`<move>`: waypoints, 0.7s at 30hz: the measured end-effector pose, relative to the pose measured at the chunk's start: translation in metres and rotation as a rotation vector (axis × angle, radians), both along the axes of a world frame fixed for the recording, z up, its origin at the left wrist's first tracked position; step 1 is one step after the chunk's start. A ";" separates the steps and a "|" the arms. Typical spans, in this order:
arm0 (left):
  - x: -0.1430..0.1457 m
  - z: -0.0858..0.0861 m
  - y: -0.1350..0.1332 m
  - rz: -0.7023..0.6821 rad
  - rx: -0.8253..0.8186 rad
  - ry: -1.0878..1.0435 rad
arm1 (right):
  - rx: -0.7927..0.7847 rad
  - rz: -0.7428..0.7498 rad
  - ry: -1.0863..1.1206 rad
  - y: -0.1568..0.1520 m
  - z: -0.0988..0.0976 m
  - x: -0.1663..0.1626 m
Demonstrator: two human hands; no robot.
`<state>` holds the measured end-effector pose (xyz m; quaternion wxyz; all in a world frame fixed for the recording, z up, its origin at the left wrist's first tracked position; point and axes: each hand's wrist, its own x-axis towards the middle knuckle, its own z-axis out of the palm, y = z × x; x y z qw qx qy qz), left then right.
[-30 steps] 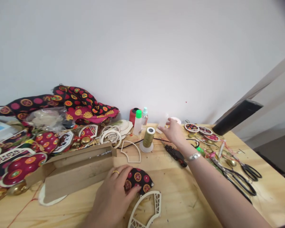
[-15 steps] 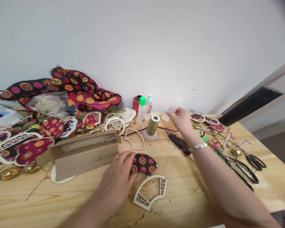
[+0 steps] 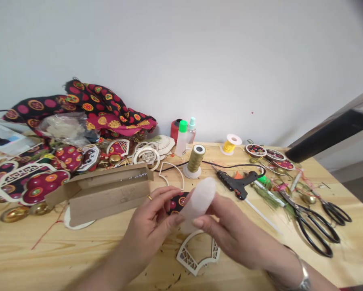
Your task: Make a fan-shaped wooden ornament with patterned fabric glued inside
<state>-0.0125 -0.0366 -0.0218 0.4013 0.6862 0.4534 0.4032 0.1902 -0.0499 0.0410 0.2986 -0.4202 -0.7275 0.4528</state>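
Observation:
My right hand (image 3: 229,226) pinches a curved, translucent white sheet (image 3: 201,200) between thumb and fingers. My left hand (image 3: 155,226) grips a padded piece of black fabric with red and orange round motifs (image 3: 177,203), and its thumb meets the edge of the sheet. Part of the fabric piece is hidden behind the sheet and fingers. Just below the hands, a fan-shaped wooden frame with lattice ends (image 3: 193,264) lies flat on the table. A thinner fan-shaped outline (image 3: 171,165) rests beyond my left hand.
A cardboard box (image 3: 108,198) and finished fabric ornaments (image 3: 45,186) crowd the left. Behind stand an olive thread spool (image 3: 196,158), a green-capped bottle (image 3: 181,139) and a yellow spool (image 3: 231,144). To the right lie a glue gun (image 3: 238,182) and large scissors (image 3: 314,230).
My right hand has come back from the rear of the table, bringing the white sheet to my left hand. The yellow spool and the whole glue gun are now uncovered.

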 end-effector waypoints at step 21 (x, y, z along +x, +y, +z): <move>0.000 0.009 0.006 -0.046 -0.652 -0.690 | 0.844 0.237 -0.380 0.011 -0.026 0.010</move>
